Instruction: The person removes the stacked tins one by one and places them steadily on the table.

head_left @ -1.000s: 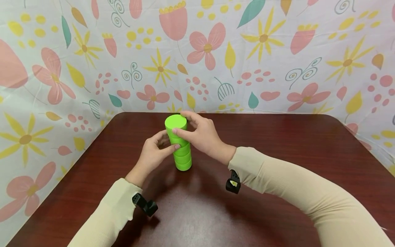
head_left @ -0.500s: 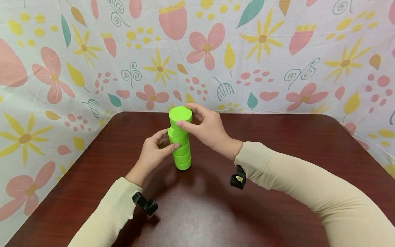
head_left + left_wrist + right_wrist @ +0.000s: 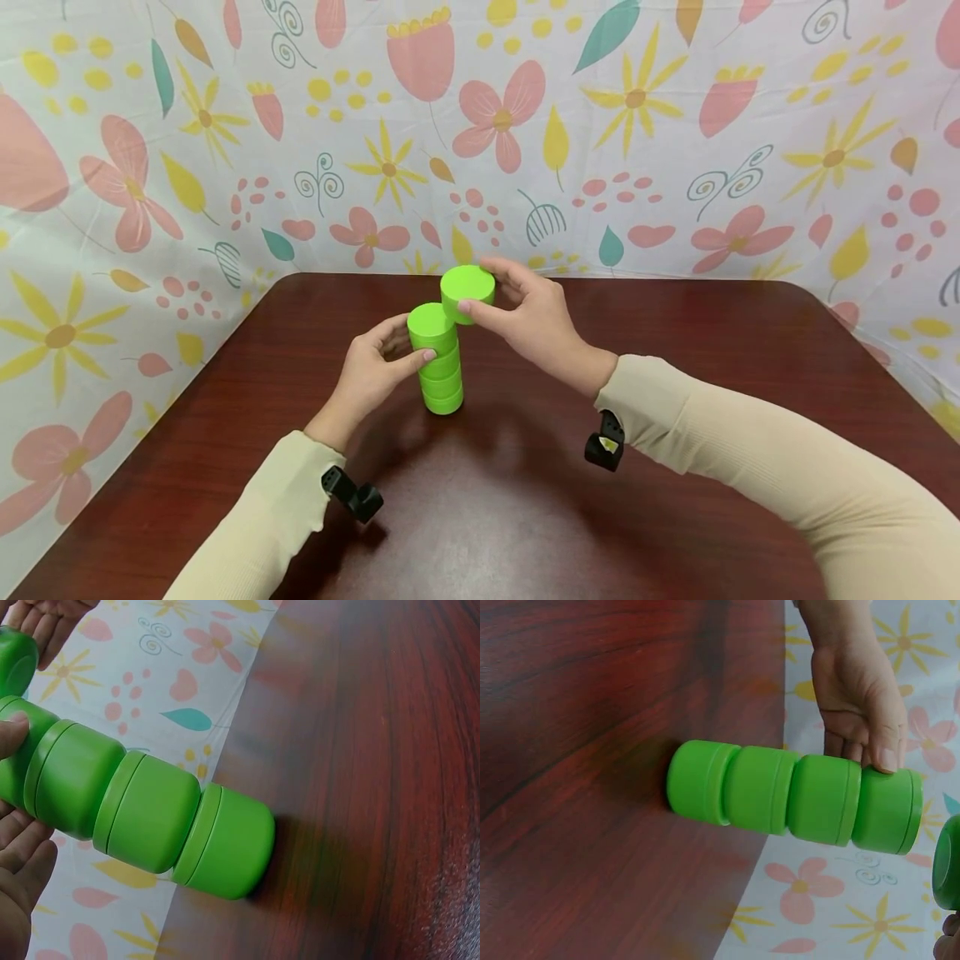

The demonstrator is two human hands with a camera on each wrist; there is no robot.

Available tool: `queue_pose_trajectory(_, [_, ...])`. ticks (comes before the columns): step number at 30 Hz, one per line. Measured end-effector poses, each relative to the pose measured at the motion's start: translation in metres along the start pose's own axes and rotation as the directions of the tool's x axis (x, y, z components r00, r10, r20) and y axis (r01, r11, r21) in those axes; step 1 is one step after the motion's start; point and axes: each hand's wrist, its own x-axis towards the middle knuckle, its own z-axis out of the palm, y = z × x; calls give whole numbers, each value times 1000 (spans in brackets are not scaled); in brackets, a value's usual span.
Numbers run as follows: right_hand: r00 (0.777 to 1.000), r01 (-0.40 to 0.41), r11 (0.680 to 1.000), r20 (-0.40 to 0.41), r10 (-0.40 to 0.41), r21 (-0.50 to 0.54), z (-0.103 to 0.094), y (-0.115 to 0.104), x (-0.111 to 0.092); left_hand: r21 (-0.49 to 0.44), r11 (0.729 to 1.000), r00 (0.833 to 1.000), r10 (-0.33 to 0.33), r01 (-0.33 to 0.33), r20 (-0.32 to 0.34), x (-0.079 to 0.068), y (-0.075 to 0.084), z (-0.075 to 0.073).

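Note:
A stack of several bright green lidded round jars [image 3: 442, 379] stands upright on the table. My left hand [image 3: 365, 367] grips the top jar of that stack, its thumb on the near side and its fingers behind. With thumb and fingers, my right hand [image 3: 536, 321] holds another green jar [image 3: 468, 287] up beside the stack's top, to the right. In the right wrist view the held jar [image 3: 949, 866] is partly cut off, with a gap between it and the stack [image 3: 757, 787]. The left wrist view shows the rounded bottom of the held jar [image 3: 16, 664].
The dark red-brown wooden table [image 3: 675, 333] has a glossy surface with a light reflection at the front. Behind it hangs a white cloth [image 3: 480, 200] printed with flowers and leaves. Each wrist wears a black strap camera, such as the left one [image 3: 352, 495].
My right hand has lifted the uppermost jar off the stack and moved it to the right. My left hand has stayed around the stack.

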Motion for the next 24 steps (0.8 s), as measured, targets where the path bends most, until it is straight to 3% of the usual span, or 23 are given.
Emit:
queue_pose_trajectory(11, [998, -57, 996, -3, 58, 62, -3, 15, -9, 5, 1000, 1000, -4, 4, -12, 0, 1, 0])
queue_pose_trajectory(24, [994, -108, 992, -7, 108, 62, 1, 36, -24, -1, 1000, 1000, 7, -7, -18, 1, -1, 0])
